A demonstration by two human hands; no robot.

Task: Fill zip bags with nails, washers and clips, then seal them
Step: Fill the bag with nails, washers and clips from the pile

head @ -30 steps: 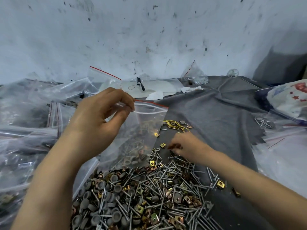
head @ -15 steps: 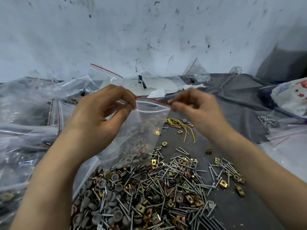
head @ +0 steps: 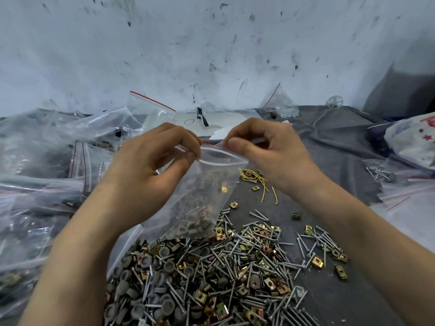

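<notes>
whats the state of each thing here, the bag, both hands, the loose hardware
zip bag, held upright, mouth open, partly filled
left hand, pinching the bag's top left corner
right hand, pinching the bag's top right edge
hardware pile, loose on the grey cloth, unbagged
bags at left, heaped; seals too unclear to tell

- A rough workshop packing bench: creased grey cloth (head: 341, 147) covers the surface beyond the right hand (head: 270, 149).
- Filled plastic bags (head: 47, 161) are piled beside the left hand (head: 150, 165).
- Both hands pinch a zip bag (head: 211, 180) above a loose heap of nails, washers and clips (head: 211, 274).
- Behind the hands is a stained, scuffed white wall (head: 211, 43).
</notes>
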